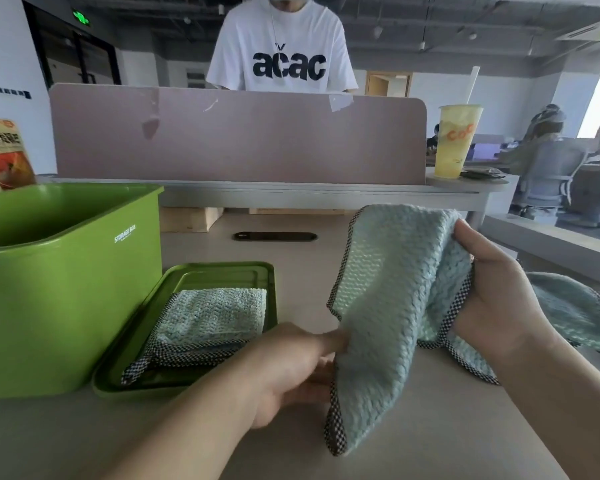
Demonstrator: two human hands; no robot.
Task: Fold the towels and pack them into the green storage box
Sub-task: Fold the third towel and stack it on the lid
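- My right hand [492, 296] is raised above the right half of the desk [430, 431], palm toward me, thumb and fingers curled round the bunched upper edge of the light-blue towel [395, 306].
- My left hand [291, 368] reaches across low from the left and grips the same towel's checkered left hem. Its fingertips are hidden behind the cloth and blurred.
- The towel hangs between the two hands, its lowest corner drooping toward the desk's near edge.
- The green storage box [66, 289] stands open at the desk's left edge; I cannot see its floor.
- Its lid [222, 271] lies upturned just beside the box, with a folded towel [212, 317] resting in it.
- A third towel [575, 313] lies crumpled by the right edge, partly behind my right wrist.
- Along the far edge runs a pink divider [239, 136]. A yellow drink cup [458, 143] stands at its right end and a snack bag [4, 154] behind the box.
- A person in a white T-shirt [281, 46] stands beyond the divider.
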